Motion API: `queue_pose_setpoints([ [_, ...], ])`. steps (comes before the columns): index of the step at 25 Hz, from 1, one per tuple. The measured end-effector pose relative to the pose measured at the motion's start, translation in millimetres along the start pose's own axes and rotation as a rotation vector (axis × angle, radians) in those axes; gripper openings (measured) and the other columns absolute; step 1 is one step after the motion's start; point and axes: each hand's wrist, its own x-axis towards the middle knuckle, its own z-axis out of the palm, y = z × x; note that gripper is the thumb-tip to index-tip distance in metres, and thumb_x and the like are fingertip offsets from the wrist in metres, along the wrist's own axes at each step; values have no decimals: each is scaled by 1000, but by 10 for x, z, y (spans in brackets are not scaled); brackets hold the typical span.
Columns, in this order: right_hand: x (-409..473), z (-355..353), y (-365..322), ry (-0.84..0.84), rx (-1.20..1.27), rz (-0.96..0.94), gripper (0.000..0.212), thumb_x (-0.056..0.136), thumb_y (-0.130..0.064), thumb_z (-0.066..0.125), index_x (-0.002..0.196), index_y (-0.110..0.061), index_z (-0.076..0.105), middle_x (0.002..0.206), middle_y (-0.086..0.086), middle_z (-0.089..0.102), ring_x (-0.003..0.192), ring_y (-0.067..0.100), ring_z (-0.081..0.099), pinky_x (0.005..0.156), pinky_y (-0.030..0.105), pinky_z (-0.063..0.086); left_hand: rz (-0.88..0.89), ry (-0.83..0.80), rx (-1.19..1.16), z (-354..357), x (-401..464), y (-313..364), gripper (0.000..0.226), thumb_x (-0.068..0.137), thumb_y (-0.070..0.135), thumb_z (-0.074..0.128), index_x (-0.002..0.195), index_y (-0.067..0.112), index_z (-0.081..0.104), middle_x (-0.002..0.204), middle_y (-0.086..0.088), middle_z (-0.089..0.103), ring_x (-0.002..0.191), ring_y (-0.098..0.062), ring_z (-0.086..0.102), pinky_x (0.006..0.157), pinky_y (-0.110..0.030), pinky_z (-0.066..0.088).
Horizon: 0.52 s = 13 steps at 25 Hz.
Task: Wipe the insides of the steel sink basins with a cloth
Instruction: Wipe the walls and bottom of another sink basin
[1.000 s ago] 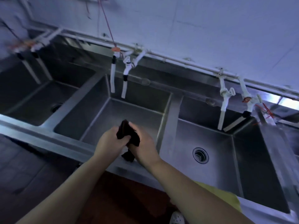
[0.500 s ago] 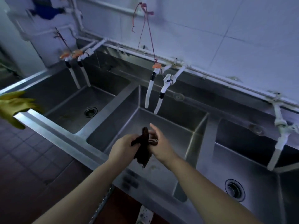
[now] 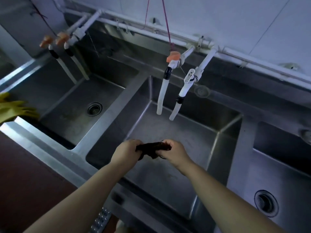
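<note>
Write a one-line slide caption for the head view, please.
Both hands, left hand and right hand, grip a dark cloth above the middle sink basin.

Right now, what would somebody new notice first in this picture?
Two bare hands, left hand and right hand, grip a dark cloth stretched between them above the middle basin. Behind it hang two white tap hoses, and a yellow glove lies at the far left edge.

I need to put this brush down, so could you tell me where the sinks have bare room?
Bare: the left basin floor around its drain. Crowded: the middle basin, where both hands hold the cloth under two hoses.
</note>
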Motion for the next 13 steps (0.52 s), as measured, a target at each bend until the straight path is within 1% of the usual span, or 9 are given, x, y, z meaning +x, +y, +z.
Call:
queue_pose_setpoints([
  [1, 60, 0, 75, 7, -15, 21, 13, 79, -7, 72, 90, -4, 66, 83, 8, 68, 76, 13, 63, 72, 23, 51, -18, -41, 19, 34, 96, -46, 12, 83, 14, 60, 88, 22, 68, 78, 2, 69, 71, -17, 65, 68, -38, 56],
  [2, 121, -5, 160, 22, -21, 49, 12, 80, -9, 71, 90, -6, 67, 87, 9, 69, 79, 13, 63, 73, 23, 50, -33, -84, 30, 65, 186, -82, 10, 82, 16, 62, 88, 21, 67, 78, 1, 70, 72, -18, 66, 67, -37, 56],
  [3, 175, -11, 243, 47, -23, 75, 7, 81, -11, 71, 87, -11, 68, 86, 7, 69, 79, 12, 62, 72, 20, 49, -40, -124, 28, 98, 271, -116, 8, 81, 18, 63, 87, 21, 67, 77, 1, 70, 71, -17, 67, 67, -36, 57],
  [4, 225, -12, 316, 83, -26, 98, 7, 82, -12, 70, 83, -18, 66, 85, 3, 67, 78, 11, 61, 69, 18, 47, -41, -155, 23, 130, 352, -143, 7, 81, 20, 64, 87, 22, 67, 76, 1, 70, 72, -17, 67, 67, -35, 57],
  [6, 339, 12, 442, 162, -67, 144, 12, 81, -15, 70, 80, -24, 63, 86, 0, 63, 78, 11, 58, 66, 17, 44, -14, -193, 45, 186, 519, -193, 10, 81, 22, 65, 91, 22, 68, 79, 3, 69, 76, -16, 65, 68, -30, 54],
  [8, 449, 72, 530, 208, -136, 180, 11, 79, -15, 71, 88, -21, 67, 89, 0, 60, 82, 12, 57, 67, 18, 40, 21, -219, 83, 206, 667, -235, 14, 83, 22, 64, 96, 22, 68, 83, 3, 68, 81, -17, 64, 69, -28, 50],
  [10, 590, 173, 557, 263, -146, 202, 18, 79, -13, 71, 97, -14, 71, 90, -1, 61, 84, 13, 57, 67, 17, 40, 63, -247, 125, 180, 862, -313, 15, 85, 21, 61, 99, 24, 68, 89, 2, 70, 84, -18, 65, 69, -28, 50],
  [11, 667, 229, 544, 294, -148, 203, 18, 79, -12, 70, 97, -13, 71, 88, -1, 61, 83, 12, 58, 65, 15, 40, 94, -248, 156, 151, 965, -366, 17, 86, 21, 60, 101, 25, 67, 91, 2, 70, 85, -18, 64, 68, -28, 49],
  [13, 830, 353, 540, 356, -174, 195, 17, 80, -11, 69, 96, -13, 72, 87, -4, 60, 82, 9, 56, 62, 5, 37, 176, -238, 222, 117, 1158, -492, 23, 87, 19, 58, 108, 26, 66, 100, 2, 68, 90, -20, 62, 69, -28, 47],
])
